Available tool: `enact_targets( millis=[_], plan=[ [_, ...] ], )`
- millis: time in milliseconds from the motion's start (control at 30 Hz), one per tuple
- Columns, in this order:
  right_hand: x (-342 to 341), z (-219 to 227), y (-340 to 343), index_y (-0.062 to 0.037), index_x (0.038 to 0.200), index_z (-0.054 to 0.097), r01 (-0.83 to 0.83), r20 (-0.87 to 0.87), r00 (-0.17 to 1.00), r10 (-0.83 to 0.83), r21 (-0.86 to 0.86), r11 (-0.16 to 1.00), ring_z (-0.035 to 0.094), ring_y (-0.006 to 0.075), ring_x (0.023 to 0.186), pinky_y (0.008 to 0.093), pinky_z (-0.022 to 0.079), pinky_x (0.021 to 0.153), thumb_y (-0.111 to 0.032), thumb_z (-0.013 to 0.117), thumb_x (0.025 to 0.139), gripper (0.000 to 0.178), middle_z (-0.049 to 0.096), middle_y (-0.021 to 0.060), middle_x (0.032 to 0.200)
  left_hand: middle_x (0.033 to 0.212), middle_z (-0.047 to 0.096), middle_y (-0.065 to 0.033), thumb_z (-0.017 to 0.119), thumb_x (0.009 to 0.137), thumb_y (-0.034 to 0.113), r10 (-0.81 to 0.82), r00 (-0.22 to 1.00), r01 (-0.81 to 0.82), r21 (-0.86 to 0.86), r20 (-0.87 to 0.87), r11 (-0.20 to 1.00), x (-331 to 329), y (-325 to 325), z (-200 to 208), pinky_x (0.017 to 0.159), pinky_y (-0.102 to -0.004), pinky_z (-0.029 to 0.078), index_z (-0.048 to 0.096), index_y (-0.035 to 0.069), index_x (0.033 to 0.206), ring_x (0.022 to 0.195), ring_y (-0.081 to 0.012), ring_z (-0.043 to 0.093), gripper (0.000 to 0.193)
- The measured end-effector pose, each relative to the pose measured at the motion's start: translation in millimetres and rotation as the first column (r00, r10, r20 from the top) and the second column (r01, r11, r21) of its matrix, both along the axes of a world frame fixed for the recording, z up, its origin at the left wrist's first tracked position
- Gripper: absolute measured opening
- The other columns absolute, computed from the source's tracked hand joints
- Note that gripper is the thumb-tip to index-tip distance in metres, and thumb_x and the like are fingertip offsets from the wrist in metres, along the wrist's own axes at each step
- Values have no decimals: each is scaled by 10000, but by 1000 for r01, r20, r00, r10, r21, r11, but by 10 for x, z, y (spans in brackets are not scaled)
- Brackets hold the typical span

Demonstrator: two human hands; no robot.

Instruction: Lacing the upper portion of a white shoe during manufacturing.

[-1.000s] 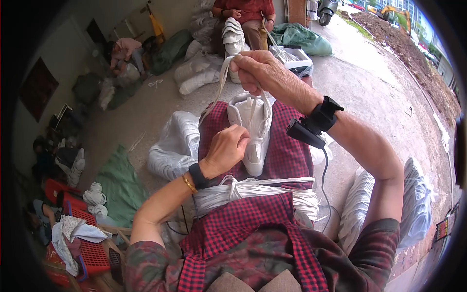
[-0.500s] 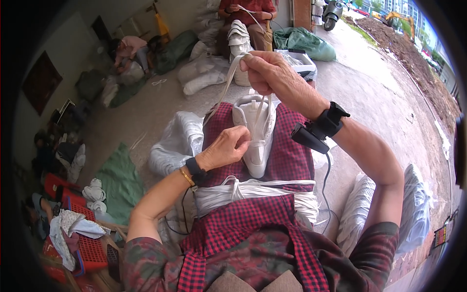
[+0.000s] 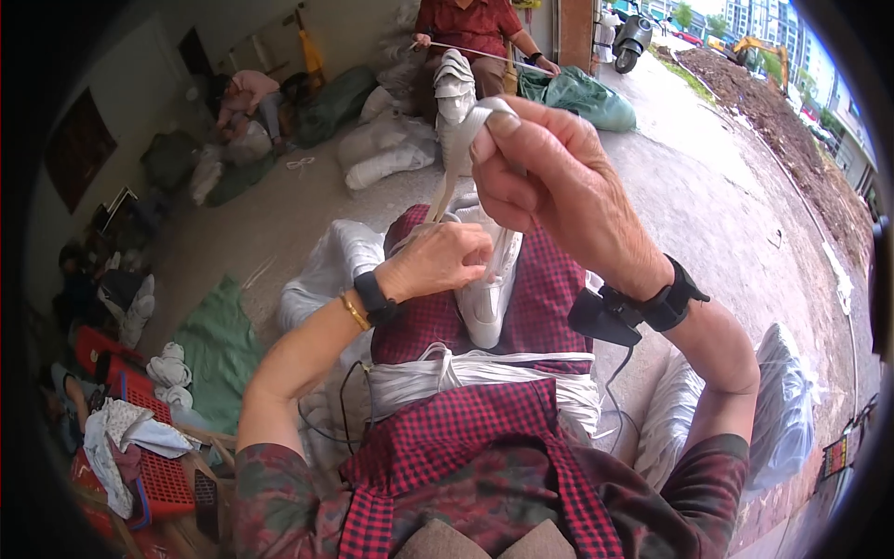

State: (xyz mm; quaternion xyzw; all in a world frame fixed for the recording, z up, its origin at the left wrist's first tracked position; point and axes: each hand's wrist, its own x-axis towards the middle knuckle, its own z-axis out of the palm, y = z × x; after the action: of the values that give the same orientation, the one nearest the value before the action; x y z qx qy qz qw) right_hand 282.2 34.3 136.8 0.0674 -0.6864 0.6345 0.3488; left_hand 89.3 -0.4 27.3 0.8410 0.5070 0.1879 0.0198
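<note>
A white sneaker (image 3: 482, 315) rests on my lap over the red-and-black checked apron (image 3: 545, 289), toe pointing at me. My right hand (image 3: 559, 182) is raised above it, pinching a flat white shoelace (image 3: 454, 166) that hangs in a loop down toward the sneaker. Over the sneaker's lacing, my left hand (image 3: 436, 258) has its fingers curled closed; whatever lies between them is hidden. Across my lap, nearer my body, runs a thick bundle of white shoelaces (image 3: 484, 370).
Stacked white shoes in clear plastic (image 3: 782, 401) stand at my right. Wrapped white goods (image 3: 321, 270) lie by my left knee. Red baskets (image 3: 172, 480) with cloths are at lower left. Opposite sits a person (image 3: 470, 23) holding a white lace, behind a tall shoe stack (image 3: 454, 88).
My right hand has risen closer to the camera, drawing the shoelace up. My left hand has shifted slightly upward along the sneaker. The person opposite has spread their hands apart with a lace.
</note>
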Motion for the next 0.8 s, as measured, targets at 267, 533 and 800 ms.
enact_targets(
  millis=[267, 533, 800],
  plan=[
    [136, 86, -48, -18, 948, 557, -7, -28, 1000, 7, 2, 1000, 355, 79, 517, 235, 320, 484, -235, 386, 1065, 299, 377, -24, 611, 762, 531, -82, 607, 856, 190, -231, 837, 396, 259, -495, 881, -2, 88, -264, 548, -389, 492, 528, 50, 726, 587, -255, 592, 206],
    [479, 3, 297, -10, 963, 574, 65, -201, 976, -88, -116, 991, 466, 102, 536, 238, 369, 477, -219, 433, 1032, 261, 439, -18, 648, 820, 660, -73, 540, 963, 221, 447, 444, -404, -272, 776, 873, -449, -261, -425, 573, -268, 523, 670, -8, 857, 640, -129, 631, 284],
    [1285, -364, 1541, -39, 1047, 502, 192, -307, 900, -309, -358, 914, 397, 119, 697, 250, 364, 633, -209, 414, 1037, 192, 387, -23, 740, 1017, 678, -280, 453, 911, 112, 153, -521, -205, -298, 839, 932, -2110, -337, -596, 827, -402, 616, 578, -9, 803, 893, -347, 693, 205]
  ],
)
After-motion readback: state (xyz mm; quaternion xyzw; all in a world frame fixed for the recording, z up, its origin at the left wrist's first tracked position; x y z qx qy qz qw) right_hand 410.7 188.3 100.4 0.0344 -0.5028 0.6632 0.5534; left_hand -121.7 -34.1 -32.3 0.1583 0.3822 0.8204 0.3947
